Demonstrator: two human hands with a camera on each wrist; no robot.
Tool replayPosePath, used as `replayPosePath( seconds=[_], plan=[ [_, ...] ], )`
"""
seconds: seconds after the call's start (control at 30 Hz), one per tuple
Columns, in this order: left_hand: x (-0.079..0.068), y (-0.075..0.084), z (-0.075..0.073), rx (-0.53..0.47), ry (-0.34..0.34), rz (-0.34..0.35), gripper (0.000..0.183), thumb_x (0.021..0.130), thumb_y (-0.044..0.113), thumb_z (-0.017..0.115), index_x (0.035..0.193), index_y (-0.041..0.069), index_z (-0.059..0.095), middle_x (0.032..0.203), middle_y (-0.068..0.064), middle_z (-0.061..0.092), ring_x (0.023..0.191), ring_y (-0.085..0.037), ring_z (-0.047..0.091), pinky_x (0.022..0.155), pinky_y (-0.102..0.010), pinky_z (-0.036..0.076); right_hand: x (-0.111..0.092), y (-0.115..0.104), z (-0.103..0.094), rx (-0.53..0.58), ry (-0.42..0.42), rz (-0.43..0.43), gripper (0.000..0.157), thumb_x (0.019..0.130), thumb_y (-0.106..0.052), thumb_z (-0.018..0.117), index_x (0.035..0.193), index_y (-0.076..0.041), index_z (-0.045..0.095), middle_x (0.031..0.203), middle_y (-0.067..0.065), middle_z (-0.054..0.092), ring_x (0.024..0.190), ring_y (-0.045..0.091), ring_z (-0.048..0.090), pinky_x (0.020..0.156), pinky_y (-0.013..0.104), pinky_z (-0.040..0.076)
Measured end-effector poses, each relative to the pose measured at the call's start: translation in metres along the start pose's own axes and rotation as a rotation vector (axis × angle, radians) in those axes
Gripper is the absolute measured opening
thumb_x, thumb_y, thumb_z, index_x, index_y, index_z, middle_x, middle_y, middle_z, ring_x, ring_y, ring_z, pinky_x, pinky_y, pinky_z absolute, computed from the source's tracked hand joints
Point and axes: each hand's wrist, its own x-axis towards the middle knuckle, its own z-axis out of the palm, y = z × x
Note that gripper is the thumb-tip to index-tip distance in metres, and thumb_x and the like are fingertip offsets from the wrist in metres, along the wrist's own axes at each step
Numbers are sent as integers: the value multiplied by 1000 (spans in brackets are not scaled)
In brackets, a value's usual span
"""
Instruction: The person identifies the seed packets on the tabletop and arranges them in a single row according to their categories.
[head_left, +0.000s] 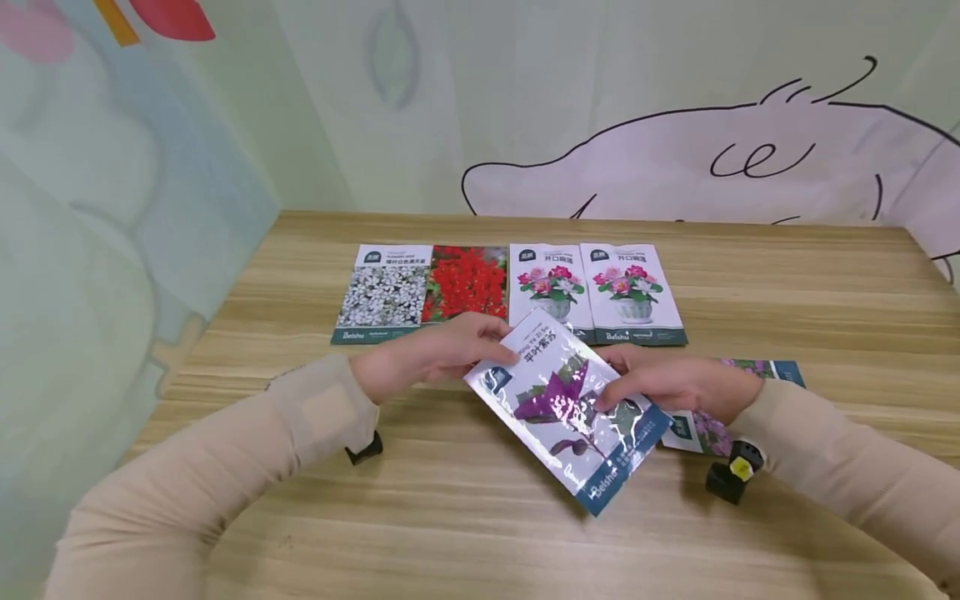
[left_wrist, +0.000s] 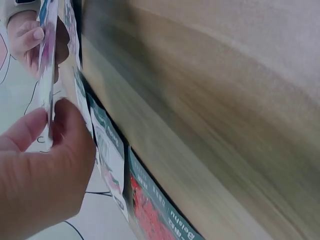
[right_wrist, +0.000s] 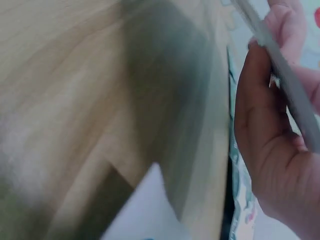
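Both hands hold a seed packet (head_left: 555,400) with a purple-leaved plant on its front, tilted above the wooden table. My left hand (head_left: 450,346) pinches its upper left corner between thumb and fingers; the left wrist view shows the packet (left_wrist: 48,65) edge-on in that pinch. At its right side, my right hand (head_left: 675,379) grips it with the thumb on the front and the fingers behind. Partly hidden under the right hand and wrist lies another packet (head_left: 705,429) with pink-purple flowers.
Along the table's (head_left: 375,533) back stand side by side a white-flower packet (head_left: 382,296), a red-flower packet (head_left: 467,283) and two matching potted-lotus packets (head_left: 551,283), one overlapped by the held packet. A wall with cartoon drawings (head_left: 675,158) rises behind.
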Motion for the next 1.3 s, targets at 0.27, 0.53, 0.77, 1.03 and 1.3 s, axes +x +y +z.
replayPosePath(
  seconds=[0.27, 0.53, 0.77, 1.03, 1.3],
  plan=[
    [5, 7, -6, -79, 84, -11, 41, 88, 3, 61, 126, 2, 47, 98, -10, 59, 78, -16, 61, 85, -38, 52, -11, -14, -2, 13, 215, -74, 68, 83, 5, 54, 141, 5, 20, 110, 12, 62, 99, 28, 62, 88, 44, 49],
    [9, 15, 4, -102, 6, 45, 34, 90, 0, 57, 122, -2, 43, 103, -16, 60, 88, -22, 60, 90, -44, 48, -13, -25, 0, 154, 369, -161, 61, 87, 8, 52, 141, -3, 26, 110, 4, 63, 101, 22, 62, 91, 41, 48],
    [24, 26, 19, -158, 50, 96, 38, 91, 0, 57, 127, 2, 47, 113, -19, 61, 92, -24, 63, 84, -37, 52, -17, -32, -9, 188, 434, -180, 66, 89, 5, 51, 145, -10, 21, 107, 1, 63, 98, 20, 63, 87, 37, 50],
    [50, 42, 23, -224, 104, 155, 32, 91, -2, 56, 122, -1, 49, 110, -16, 61, 84, -19, 61, 80, -33, 54, -34, -44, -44, 159, 496, -228, 29, 92, 1, 50, 114, -15, 55, 100, 4, 64, 88, 19, 64, 77, 33, 55],
    [68, 58, 25, -220, 168, 196, 39, 88, -4, 58, 124, 3, 44, 89, -10, 57, 73, -15, 57, 64, -22, 54, -47, -46, -72, 172, 519, -284, 27, 92, 3, 50, 97, -18, 67, 93, 5, 65, 80, 18, 64, 72, 28, 55]
  ],
)
